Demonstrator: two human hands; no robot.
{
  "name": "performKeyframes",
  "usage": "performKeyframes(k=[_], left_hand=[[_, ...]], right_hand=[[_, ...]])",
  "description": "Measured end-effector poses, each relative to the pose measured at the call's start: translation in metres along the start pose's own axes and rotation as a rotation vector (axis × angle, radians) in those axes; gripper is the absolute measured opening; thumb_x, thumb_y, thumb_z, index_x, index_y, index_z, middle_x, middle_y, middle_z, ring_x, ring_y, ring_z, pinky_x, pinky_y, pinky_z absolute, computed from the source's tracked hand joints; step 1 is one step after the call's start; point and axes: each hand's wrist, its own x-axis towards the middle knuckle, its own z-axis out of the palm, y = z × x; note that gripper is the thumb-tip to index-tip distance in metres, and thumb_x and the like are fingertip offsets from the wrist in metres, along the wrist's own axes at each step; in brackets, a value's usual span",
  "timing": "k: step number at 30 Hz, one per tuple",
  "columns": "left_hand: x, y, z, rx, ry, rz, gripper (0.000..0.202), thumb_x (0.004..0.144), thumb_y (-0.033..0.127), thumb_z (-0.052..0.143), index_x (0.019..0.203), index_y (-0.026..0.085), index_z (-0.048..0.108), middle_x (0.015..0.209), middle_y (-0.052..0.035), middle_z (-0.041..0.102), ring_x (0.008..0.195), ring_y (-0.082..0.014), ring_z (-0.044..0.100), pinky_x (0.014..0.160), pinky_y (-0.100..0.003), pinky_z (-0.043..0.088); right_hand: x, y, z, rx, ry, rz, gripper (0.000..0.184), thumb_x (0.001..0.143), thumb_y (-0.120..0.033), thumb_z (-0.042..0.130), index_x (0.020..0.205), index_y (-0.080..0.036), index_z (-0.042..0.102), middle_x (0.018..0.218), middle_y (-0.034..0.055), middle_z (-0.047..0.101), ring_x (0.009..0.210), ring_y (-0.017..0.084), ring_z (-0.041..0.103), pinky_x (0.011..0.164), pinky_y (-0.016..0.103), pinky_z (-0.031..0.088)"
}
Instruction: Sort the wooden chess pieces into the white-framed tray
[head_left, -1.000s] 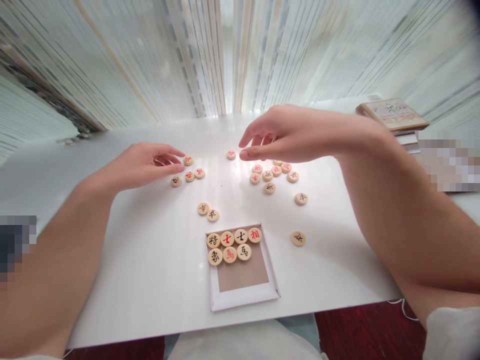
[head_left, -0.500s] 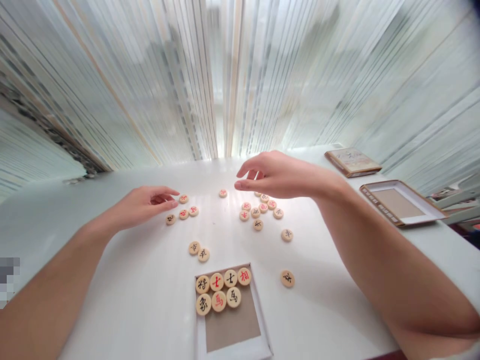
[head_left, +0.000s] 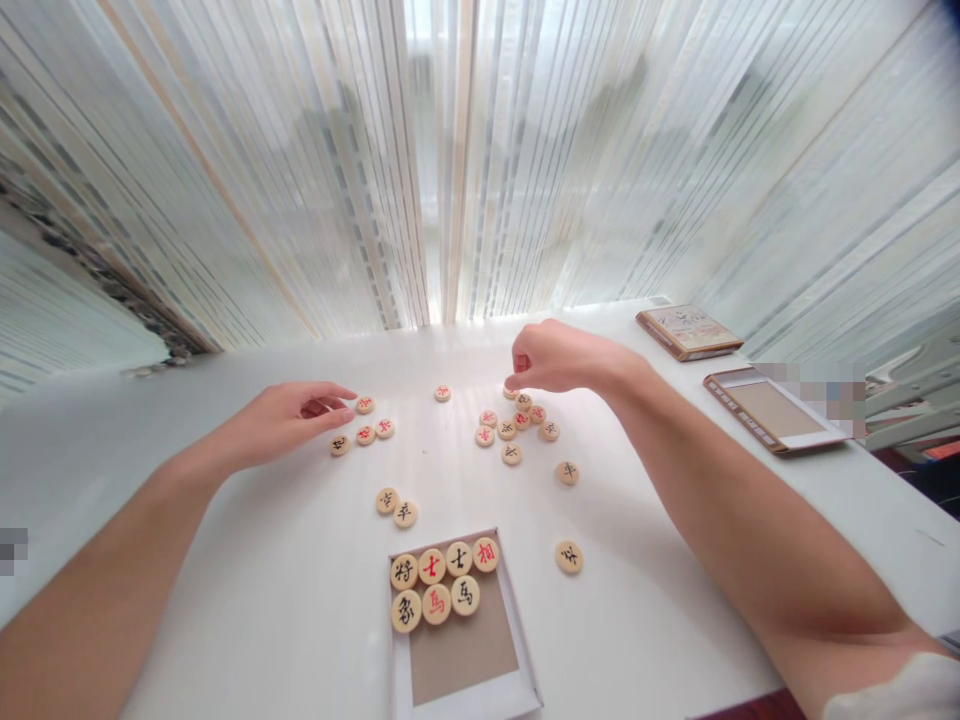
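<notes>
My left hand (head_left: 304, 412) hovers at the left with thumb and fingers apart, holding nothing. Its fingertips are close to a red-marked xiangqi piece (head_left: 365, 405). Farther right, my right hand (head_left: 551, 358) is closed, its curled fingers and thumb down on a xiangqi piece (head_left: 510, 392) at the far end of a cluster; the thumb partly hides that piece. Several other round wooden pieces, red and black (head_left: 507, 429), lie close by. In front of me a shallow box tray (head_left: 463, 660) holds two rows of pieces along its far side.
Two black-marked pieces (head_left: 405, 514) lie just beyond the tray. Single pieces lie to its right, one near (head_left: 569, 557) and one farther off (head_left: 568, 473). At the table's right stand a closed box (head_left: 690, 332) and an open tray (head_left: 780, 410). A striped string curtain (head_left: 480, 160) hangs behind.
My right hand has come down and its fingers have closed at the far piece of the cluster. My left hand has stayed nearly in place. The view has shifted slightly.
</notes>
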Motion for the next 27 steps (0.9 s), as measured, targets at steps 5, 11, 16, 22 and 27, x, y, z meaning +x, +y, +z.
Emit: performKeyframes(k=[5, 11, 16, 22, 27], left_hand=[[0.002, -0.006, 0.0, 0.0, 0.007, 0.022, 0.054, 0.085, 0.071, 0.069, 0.122, 0.033, 0.082, 0.11, -0.0072, 0.084, 0.1, -0.0332, 0.078, 0.084, -0.035, 0.061], [0.002, -0.007, 0.001, 0.009, 0.013, -0.005, 0.051, 0.085, 0.07, 0.071, 0.121, 0.036, 0.082, 0.111, -0.0069, 0.084, 0.1, -0.0315, 0.079, 0.082, -0.033, 0.061], [0.0, -0.005, 0.0, 0.005, 0.002, -0.006, 0.055, 0.085, 0.073, 0.068, 0.123, 0.035, 0.081, 0.114, -0.0073, 0.083, 0.104, -0.0324, 0.078, 0.086, -0.036, 0.062], [0.001, -0.007, 0.0, 0.006, 0.002, 0.004, 0.054, 0.085, 0.072, 0.07, 0.123, 0.035, 0.081, 0.115, -0.007, 0.083, 0.103, -0.0314, 0.079, 0.084, -0.035, 0.062], [0.001, -0.006, -0.001, 0.009, -0.023, -0.013, 0.06, 0.086, 0.075, 0.067, 0.127, 0.034, 0.079, 0.118, -0.0077, 0.082, 0.107, -0.0321, 0.078, 0.086, -0.034, 0.061]], right_hand=[[-0.002, -0.008, 0.005, -0.023, -0.088, -0.062, 0.014, 0.083, -0.03, 0.082, 0.085, -0.019, 0.074, 0.089, 0.0072, 0.075, 0.072, 0.02, 0.068, 0.058, 0.032, 0.044], [-0.004, -0.019, 0.011, 0.001, -0.176, -0.147, 0.011, 0.085, -0.025, 0.08, 0.092, -0.019, 0.075, 0.088, 0.0075, 0.077, 0.068, 0.02, 0.069, 0.055, 0.03, 0.045], [-0.003, -0.022, 0.016, 0.004, -0.196, -0.168, 0.009, 0.086, -0.019, 0.074, 0.095, -0.019, 0.074, 0.097, 0.0095, 0.077, 0.065, 0.019, 0.068, 0.053, 0.03, 0.046], [-0.002, -0.021, 0.017, 0.026, -0.148, -0.215, 0.009, 0.085, -0.018, 0.074, 0.094, -0.018, 0.075, 0.097, 0.0093, 0.077, 0.071, 0.019, 0.069, 0.055, 0.029, 0.046], [-0.001, -0.022, 0.02, 0.044, -0.203, -0.227, 0.017, 0.081, -0.011, 0.073, 0.096, -0.019, 0.076, 0.103, 0.0082, 0.078, 0.066, 0.016, 0.066, 0.05, 0.026, 0.044]])
